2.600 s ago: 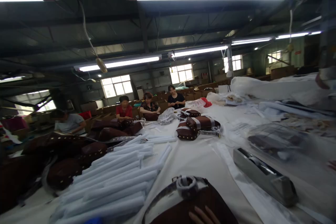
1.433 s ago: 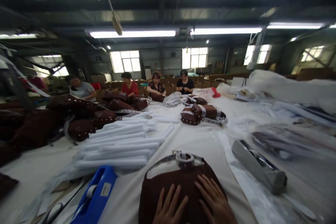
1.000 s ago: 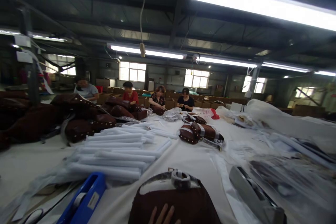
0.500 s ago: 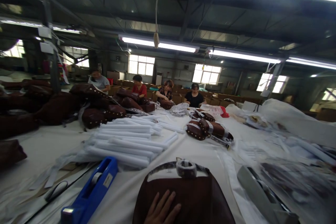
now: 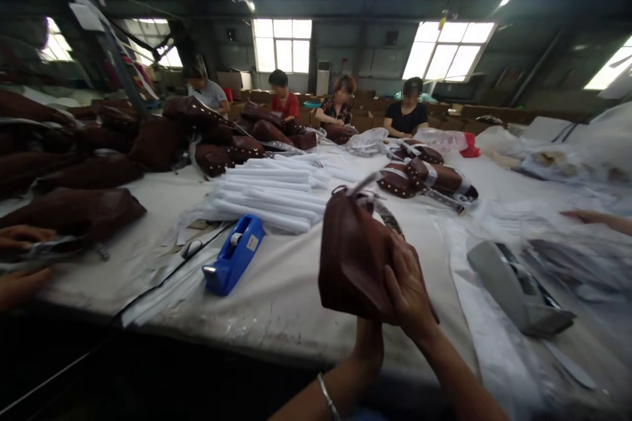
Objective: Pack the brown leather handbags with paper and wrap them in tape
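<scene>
A brown bag [image 5: 353, 256] with a metal ring and strap at its top is held up off the white table [image 5: 291, 296], roughly upright. My right hand [image 5: 407, 289] is closed round its lower right side, fingers pressed on the leather. My left hand [image 5: 368, 341] comes up from below and grips the bag's bottom edge; its fingers are hidden behind the bag. A thin bracelet sits on my left wrist.
A blue tape dispenser [image 5: 234, 263] lies left of the bag, a grey one [image 5: 518, 289] to the right. White paper rolls [image 5: 276, 194] and studded brown bags [image 5: 424, 177] lie beyond. More brown bags [image 5: 148, 145] pile at left. Other people's hands [image 5: 20, 237] work nearby; several people sit at the far end.
The brown bag lay flat on the table under my hands; now both hands have lifted it upright. The view has tilted down toward the table's near edge.
</scene>
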Demonstrator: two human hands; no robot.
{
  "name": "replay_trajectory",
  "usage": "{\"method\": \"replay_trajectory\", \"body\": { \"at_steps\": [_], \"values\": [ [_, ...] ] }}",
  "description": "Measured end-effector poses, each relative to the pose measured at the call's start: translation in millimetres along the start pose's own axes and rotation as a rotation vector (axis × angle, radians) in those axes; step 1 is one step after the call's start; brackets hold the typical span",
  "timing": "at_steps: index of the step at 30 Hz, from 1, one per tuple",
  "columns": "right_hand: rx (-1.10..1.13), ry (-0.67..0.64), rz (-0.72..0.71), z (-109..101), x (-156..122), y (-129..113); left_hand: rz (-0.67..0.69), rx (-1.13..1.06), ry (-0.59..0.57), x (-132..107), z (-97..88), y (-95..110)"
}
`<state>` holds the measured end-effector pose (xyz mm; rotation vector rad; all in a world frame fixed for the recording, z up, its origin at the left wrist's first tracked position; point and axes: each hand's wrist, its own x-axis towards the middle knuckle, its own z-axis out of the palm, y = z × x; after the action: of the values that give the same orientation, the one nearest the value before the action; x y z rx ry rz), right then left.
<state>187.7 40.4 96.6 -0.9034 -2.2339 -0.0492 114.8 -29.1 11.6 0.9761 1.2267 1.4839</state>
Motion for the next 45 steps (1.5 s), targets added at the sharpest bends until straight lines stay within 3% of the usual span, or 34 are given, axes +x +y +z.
{"method": "replay_trajectory", "body": {
  "at_steps": [2, 4, 6, 8, 9, 12, 14, 16, 18, 21, 23, 27, 29, 32, 34, 36, 38, 41, 45],
  "values": [
    [-0.025, -0.103, 0.064, 19.5, -7.7, -4.4, -0.199, -0.091, -0.074, -18.2, -0.5, -4.0],
    [-0.065, -0.215, 0.084, 40.2, -24.7, -12.4, -0.374, -0.116, -0.181, -40.5, -13.9, -2.5],
    [-0.103, -0.266, 0.096, 58.1, -42.3, -21.8, -0.511, -0.107, -0.331, -60.7, -34.6, 10.8],
    [-0.116, -0.276, 0.132, 70.1, -54.0, -29.4, -0.532, -0.05, -0.439, -69.0, -55.9, 36.0],
    [-0.108, -0.278, 0.145, 73.7, -57.2, -31.7, -0.456, 0.022, -0.416, -66.4, -65.2, 50.0],
    [-0.061, -0.292, 0.162, 73.3, -57.1, -30.7, 0.09, 0.41, -0.036, -37.0, -83.4, 74.2],
    [-0.006, -0.334, 0.157, 61.8, -50.7, -22.0, 0.427, 0.745, 0.067, -14.4, -88.8, 64.9],
    [0.107, -0.447, 0.073, 41.1, -41.4, -6.8, 0.602, 1.077, 0.012, -1.9, -91.3, 40.7],
    [0.205, -0.494, -0.008, 17.3, -33.0, 11.3, 0.65, 1.306, -0.059, -1.0, -92.9, 15.9],
    [0.096, -0.296, 0.057, -2.4, -34.6, 32.2, 0.646, 1.429, -0.064, -10.1, -94.7, -0.6],
    [-0.052, -0.214, 0.075, 2.3, -49.2, 37.2, 0.661, 1.435, -0.06, -15.7, -94.3, 2.4],
    [-0.19, -0.278, 0.018, 29.9, -84.6, 41.1, 0.676, 1.479, -0.069, -22.5, -87.8, 11.4],
    [-0.167, -0.279, 0.012, 34.5, -87.3, 49.3, 0.689, 1.517, -0.055, -24.6, -84.2, 7.9],
    [0.01, -0.33, 0.051, 21.5, -61.5, 65.8, 0.778, 1.538, -0.078, -27.1, -82.6, -2.8],
    [0.181, -0.374, 0.15, 11.7, -25.4, 70.3, 0.81, 1.526, -0.094, -28.5, -83.7, -7.6],
    [0.3, -0.357, 0.246, 16.3, 21.1, 64.8, 0.801, 1.512, -0.096, -29.2, -85.3, -8.9],
    [0.33, -0.306, 0.209, 41.7, 70.9, 50.7, 0.8, 1.501, -0.083, -28.5, -86.6, -8.7],
    [0.26, -0.402, 0.119, 108.0, 137.8, 25.3, 0.849, 1.494, -0.043, -25.5, -87.0, -11.6],
    [0.213, -0.459, 0.128, 193.4, 193.4, 4.2, 0.956, 1.476, 0.095, -19.4, -84.1, -26.6]
  ]
}}
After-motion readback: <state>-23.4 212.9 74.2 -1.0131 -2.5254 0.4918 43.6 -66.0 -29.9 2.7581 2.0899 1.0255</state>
